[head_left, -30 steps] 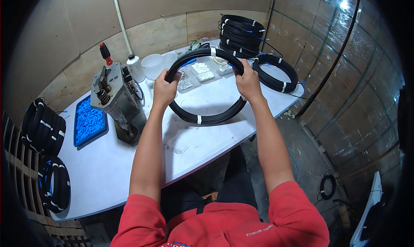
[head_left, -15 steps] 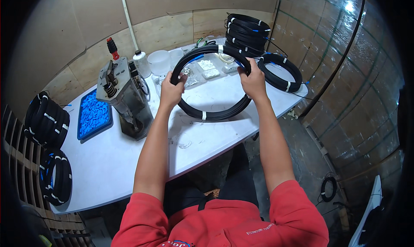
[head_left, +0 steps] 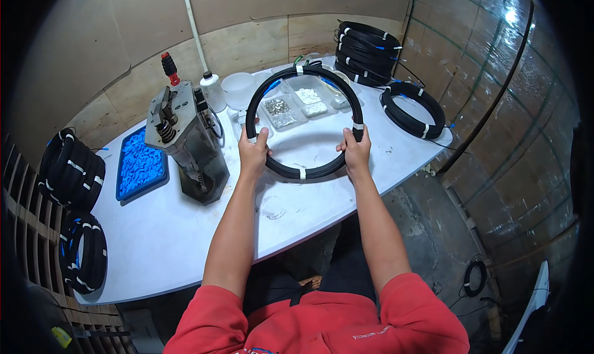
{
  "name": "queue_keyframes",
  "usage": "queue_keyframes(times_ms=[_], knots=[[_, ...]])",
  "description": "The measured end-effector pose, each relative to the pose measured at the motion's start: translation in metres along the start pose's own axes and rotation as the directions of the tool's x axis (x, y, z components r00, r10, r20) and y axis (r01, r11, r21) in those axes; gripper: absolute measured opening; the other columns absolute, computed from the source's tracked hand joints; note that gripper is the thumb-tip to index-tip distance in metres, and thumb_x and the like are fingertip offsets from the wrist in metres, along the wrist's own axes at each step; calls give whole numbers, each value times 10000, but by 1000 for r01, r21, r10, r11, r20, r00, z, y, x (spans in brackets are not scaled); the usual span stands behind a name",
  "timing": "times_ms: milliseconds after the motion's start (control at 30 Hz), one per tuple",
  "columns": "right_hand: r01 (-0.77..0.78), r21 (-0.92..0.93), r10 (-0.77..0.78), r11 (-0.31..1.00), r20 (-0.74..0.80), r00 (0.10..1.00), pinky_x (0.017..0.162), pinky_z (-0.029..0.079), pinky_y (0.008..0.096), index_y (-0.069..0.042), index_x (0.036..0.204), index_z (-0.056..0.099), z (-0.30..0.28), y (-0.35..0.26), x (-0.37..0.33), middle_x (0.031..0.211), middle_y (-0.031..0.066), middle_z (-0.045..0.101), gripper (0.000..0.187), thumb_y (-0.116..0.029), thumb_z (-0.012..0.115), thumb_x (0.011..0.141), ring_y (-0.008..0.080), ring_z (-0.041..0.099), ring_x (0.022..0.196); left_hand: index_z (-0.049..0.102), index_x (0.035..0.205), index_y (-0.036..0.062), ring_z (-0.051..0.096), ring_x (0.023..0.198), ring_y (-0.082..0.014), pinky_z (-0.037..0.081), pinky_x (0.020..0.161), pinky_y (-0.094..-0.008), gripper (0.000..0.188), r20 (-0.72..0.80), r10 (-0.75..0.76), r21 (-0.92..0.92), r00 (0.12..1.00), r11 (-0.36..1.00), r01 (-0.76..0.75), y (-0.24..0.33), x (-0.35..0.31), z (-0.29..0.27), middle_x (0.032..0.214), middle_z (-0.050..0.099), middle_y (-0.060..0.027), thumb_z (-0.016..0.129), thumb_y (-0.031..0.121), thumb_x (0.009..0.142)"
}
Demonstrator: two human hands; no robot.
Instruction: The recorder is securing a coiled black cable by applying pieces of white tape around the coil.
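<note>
A coil of black cable, bound with several white tape bands and showing blue ends on its inner side, is held up over the middle of the white table. My left hand wraps round its lower left side, thumb on top. On the lower right side, my right hand grips the coil just below a white band. Through the ring I see a clear tray of small metal parts and a tray of white pieces on the table.
Left of the coil stands a metal press with a red-black handle, beside a tray of blue pieces. More black coils are stacked at the back right and left edge; a single coil lies at the right corner.
Both hands have slid down to the coil's lower sides, my right hand the most. The coil has turned a little and stands more upright to view.
</note>
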State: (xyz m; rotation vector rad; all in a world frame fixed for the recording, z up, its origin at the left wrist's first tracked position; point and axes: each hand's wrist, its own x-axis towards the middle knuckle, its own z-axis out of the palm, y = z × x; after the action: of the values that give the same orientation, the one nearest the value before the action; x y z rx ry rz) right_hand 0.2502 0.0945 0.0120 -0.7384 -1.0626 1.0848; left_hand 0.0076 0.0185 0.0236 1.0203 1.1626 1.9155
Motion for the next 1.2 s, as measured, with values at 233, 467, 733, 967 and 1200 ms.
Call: queue_keyframes(times_ms=[233, 467, 733, 967, 1200], knots=[[-165, 32, 160, 986, 108, 981, 455, 478, 281, -12, 1276, 484, -3, 2, -5, 726, 21, 515, 360, -67, 601, 940, 98, 488, 482, 526, 1261, 57, 419, 495, -72, 392, 450, -267, 362, -85, -198, -94, 977, 977, 190, -8, -3, -5, 689, 478, 20, 667, 148, 940], [-105, 66, 91, 992, 186, 978, 468, 475, 269, -11, 1342, 470, -10, 2, -7, 731, 12, 484, 429, -215, 572, 979, 94, 499, 510, 529, 1207, 112, 374, 528, -58, 339, 468, -239, 303, -59, -312, -198, 948, 935, 296, -16, -3, -9, 697, 401, 47, 675, 173, 949], [-41, 83, 25, 996, 192, 981, 477, 471, 249, -27, 1343, 500, -16, 5, -11, 708, 12, 497, 440, -332, 532, 1028, 93, 505, 505, 529, 1090, 123, 356, 515, -60, 338, 459, -244, 208, -33, -343, -242, 939, 914, 326, -11, -11, -10, 708, 395, 42, 663, 195, 947], [-141, 32, 135, 990, 130, 982, 445, 440, 240, -58, 1071, 603, -18, 9, -6, 671, -2, 521, 281, -332, 581, 1008, 85, 502, 488, 539, 1096, 120, 364, 498, -66, 345, 454, -245, 236, -57, -301, -243, 952, 929, 279, 10, -18, -3, 677, 391, 44, 685, 205, 931], [-155, -42, 160, 987, 149, 976, 434, 435, 242, -110, 967, 545, -19, 11, -4, 677, 2, 534, 265, -370, 576, 1011, 95, 522, 486, 538, 1097, 115, 356, 465, -64, 339, 428, -254, 247, -104, -275, -192, 956, 949, 252, 9, -18, -3, 655, 392, 48, 694, 196, 923]])
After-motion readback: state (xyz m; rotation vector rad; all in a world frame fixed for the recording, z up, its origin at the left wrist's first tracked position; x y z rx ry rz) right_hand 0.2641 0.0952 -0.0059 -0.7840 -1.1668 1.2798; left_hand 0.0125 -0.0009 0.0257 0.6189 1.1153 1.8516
